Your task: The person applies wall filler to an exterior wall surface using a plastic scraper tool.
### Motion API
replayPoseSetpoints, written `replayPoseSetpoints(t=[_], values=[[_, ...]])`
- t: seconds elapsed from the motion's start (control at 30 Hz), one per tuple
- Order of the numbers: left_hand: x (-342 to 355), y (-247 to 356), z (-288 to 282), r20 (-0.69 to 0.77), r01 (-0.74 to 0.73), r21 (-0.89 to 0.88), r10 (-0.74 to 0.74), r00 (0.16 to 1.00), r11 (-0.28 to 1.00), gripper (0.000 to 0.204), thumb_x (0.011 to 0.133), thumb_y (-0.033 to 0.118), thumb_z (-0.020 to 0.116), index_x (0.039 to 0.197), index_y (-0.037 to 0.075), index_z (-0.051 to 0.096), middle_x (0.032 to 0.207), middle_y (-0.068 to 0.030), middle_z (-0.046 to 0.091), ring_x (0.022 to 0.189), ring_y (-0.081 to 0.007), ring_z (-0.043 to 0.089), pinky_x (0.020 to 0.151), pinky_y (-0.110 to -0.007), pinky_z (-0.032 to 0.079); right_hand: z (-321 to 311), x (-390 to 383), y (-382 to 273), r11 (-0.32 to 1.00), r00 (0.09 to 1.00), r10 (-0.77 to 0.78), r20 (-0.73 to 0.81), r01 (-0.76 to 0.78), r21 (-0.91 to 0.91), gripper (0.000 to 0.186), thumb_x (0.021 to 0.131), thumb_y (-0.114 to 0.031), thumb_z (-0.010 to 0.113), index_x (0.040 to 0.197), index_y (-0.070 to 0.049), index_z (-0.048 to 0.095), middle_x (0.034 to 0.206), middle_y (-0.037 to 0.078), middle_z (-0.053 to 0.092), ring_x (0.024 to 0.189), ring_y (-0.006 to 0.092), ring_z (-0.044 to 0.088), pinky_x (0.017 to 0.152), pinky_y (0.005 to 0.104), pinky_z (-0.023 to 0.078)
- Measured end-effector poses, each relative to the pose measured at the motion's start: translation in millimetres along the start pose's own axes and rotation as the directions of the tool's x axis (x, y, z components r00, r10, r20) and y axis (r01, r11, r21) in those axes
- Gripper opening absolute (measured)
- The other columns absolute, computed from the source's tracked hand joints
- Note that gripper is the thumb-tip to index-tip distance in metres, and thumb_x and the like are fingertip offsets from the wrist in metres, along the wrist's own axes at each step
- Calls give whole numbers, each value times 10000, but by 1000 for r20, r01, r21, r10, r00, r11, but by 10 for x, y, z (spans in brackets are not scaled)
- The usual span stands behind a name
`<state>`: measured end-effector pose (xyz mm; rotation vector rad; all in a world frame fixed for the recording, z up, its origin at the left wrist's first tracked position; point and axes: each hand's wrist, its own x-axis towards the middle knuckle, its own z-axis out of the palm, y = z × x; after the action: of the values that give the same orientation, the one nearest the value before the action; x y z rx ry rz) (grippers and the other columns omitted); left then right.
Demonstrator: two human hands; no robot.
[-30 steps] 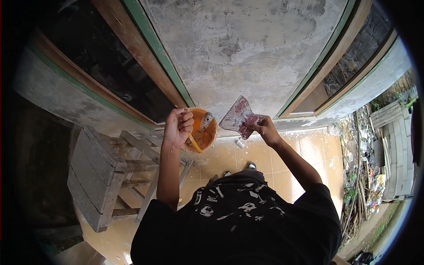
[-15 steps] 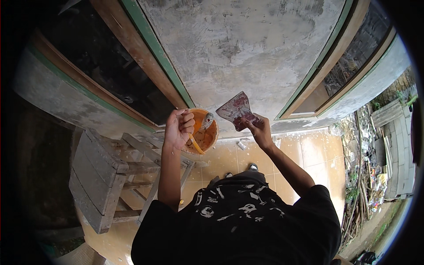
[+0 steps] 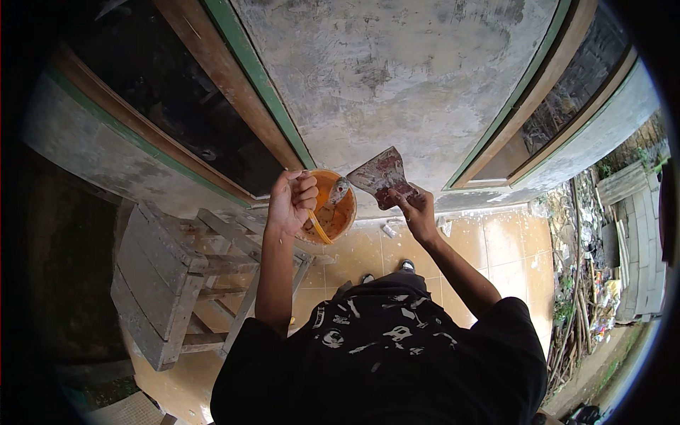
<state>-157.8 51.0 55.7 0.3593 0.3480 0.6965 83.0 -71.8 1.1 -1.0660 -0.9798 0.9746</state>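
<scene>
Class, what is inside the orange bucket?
The orange bucket holds a grey-smeared object, too unclear to name, near its rim, and pale residue. The left hand and yellow handle cover part of its left side; what lies behind them cannot be seen.

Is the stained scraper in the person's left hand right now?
No, the right hand holds the stained scraper, while the left hand grips the yellow handle of the orange bucket.

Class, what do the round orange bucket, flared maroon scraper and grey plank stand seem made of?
Orange bucket: probably smooth plastic, given its bright, thin wall.
Maroon scraper: plastic or coated metal; whitish smears obscure its finish.
Plank stand: likely matte wood, given separate boards.
</scene>
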Motion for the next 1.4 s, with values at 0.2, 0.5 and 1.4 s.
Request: replayPoseSetpoints(t=[0.2, 0.5, 1.4], values=[[26, 4, -10, 7, 17, -14, -17, 1000, 1000, 153, 895, 177, 502, 842, 68, 409, 651, 38, 249, 495, -46, 233, 397, -176, 203, -2, -255, 134, 982, 988, -69, 140, 92, -167, 168, 846, -17, 626, 1004, 0, 684, 968, 92, 676, 936, 190, 621, 801, 321, 489], [88, -2, -13, -12, 36, -65, -37, 999, 997, 173, 874, 176, 528, 778, 73, 427, 638, 37, 234, 498, -53, 217, 410, -187, 190, 82, -288, 102, 405, 667, -420, 615, 745, -531, 392, 666, -26, 627, 1035, -141, 690, 1140, -23, 644, 1168, 175, 538, 1033, 452, 319], [72, 152, -171, -31, -166, -27, 166, 986, 986, 178, 870, 150, 523, 743, 78, 421, 602, 42, 230, 479, -50, 220, 404, -186, 197, -582, 66, 165, 576, 847, -274, 456, 524, -627, 198, 766, -51, 659, 960, -71, 694, 940, 91, 661, 883, 217, 624, 776, 348, 501]])
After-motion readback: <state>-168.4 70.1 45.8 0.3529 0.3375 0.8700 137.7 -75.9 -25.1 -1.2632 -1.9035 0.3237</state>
